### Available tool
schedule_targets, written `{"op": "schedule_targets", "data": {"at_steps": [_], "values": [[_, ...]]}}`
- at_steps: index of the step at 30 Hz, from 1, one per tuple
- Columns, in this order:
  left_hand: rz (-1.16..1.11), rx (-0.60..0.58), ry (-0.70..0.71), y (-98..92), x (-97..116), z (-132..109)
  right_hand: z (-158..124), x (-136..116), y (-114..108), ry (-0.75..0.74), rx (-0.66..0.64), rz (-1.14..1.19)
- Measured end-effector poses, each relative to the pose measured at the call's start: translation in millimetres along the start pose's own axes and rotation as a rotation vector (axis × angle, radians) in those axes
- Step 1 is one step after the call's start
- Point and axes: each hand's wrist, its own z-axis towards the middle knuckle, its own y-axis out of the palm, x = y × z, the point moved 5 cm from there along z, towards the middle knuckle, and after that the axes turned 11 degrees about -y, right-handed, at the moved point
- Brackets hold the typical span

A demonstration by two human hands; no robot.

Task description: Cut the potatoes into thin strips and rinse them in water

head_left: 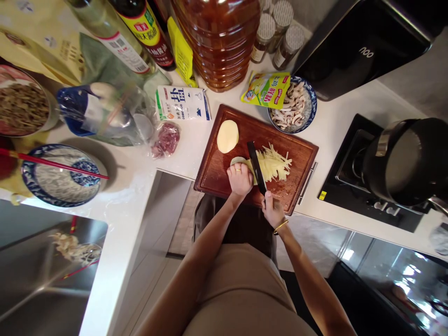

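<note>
1. A person stands at the white table (140, 177), slicing a pale peeled potato piece (239, 162) on a reddish-brown wooden cutting board (217, 172) that lies near the table's front edge.
2. The left hand (240, 178), a ring on one finger, presses down on the potato piece, fingers curled over it; the potato sits just beyond the knuckles, toward the board's middle.
3. The right hand (273, 211), a gold bangle at the wrist, is closed round the handle of a dark-bladed kitchen knife (256, 167). The blade's long axis runs away from the body, tilted slightly left, its flat side touching the potato's right-hand cut face.
4. A heap of pale yellow potato strips (275, 163) lies just right of the blade; a second, oval potato half (227, 136) rests apart near the board's far left corner.
5. The left hand is nearer the potato; the two hands are close but not touching.
</note>
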Motion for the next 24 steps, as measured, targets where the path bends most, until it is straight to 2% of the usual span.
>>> {"op": "schedule_targets", "data": {"at_steps": [8, 12, 15, 18, 24], "values": [[0.02, -0.04, -0.006, 0.9, 0.0, 0.4, 0.2, 2.0, 1.3, 0.039, -0.071, -0.034], [0.029, -0.019, -0.001, 0.1, -0.2, -0.1, 17.3, 10.3, 9.2, 0.013, -0.004, -0.122], [0.024, 0.011, 0.008, -0.8, -0.1, -0.9, 24.1, 16.8, 11.7, 0.008, 0.019, -0.04], [0.024, 0.05, 0.015, -1.2, -0.3, -1.0, 21.1, 16.5, 7.0, 0.013, 0.024, 0.033], [0.029, 0.06, 0.014, -0.7, -1.2, -0.4, 4.6, -1.0, -4.0, -0.021, 0.012, -0.027]]}}
